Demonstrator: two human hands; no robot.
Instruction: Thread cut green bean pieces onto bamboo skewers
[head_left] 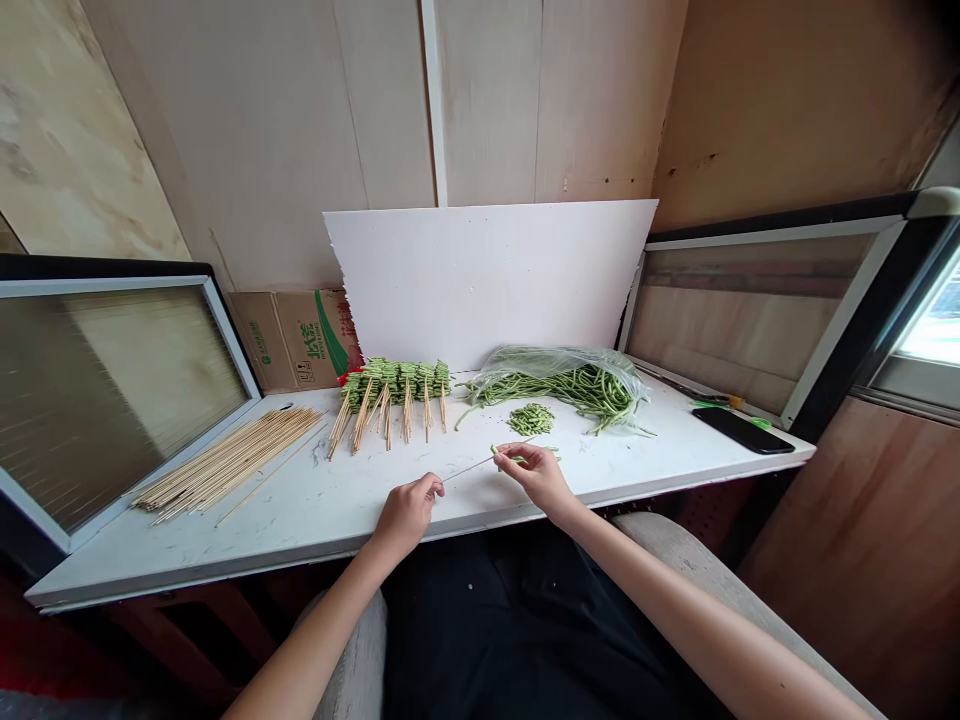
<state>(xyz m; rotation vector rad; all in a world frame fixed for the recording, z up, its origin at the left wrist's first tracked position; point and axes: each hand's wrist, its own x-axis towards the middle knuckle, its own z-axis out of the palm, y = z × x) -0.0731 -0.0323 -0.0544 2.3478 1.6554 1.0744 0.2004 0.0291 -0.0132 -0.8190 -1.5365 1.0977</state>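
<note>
Evidently, the left hand (409, 510) had its grip on a skewer (469, 468) above the worktop (300, 515), near side; the right hand (536, 475) pinched a bean piece (495, 452) there, and a crooked push could have split it

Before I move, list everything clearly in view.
Table: one, white, centre
Bare skewers: many, tan, left
Loaded skewers: many, green, back centre
Chopped beans: one heap, green, centre
Bag: one, clear, back right
Long beans: many, green, mostly in bag
Phone: one, black, right
Carton: one, brown, back left
Board: one, white, back
Framed panes: two, brownish, both sides
Walls: several, beige, background
Seat: one, grey, bottom
Held skewer: one, pale, front centre
Garment: one, dark, bottom centre
Left hand: one, bare, holding skewer
Right hand: one, bare, pinching bean piece
</note>
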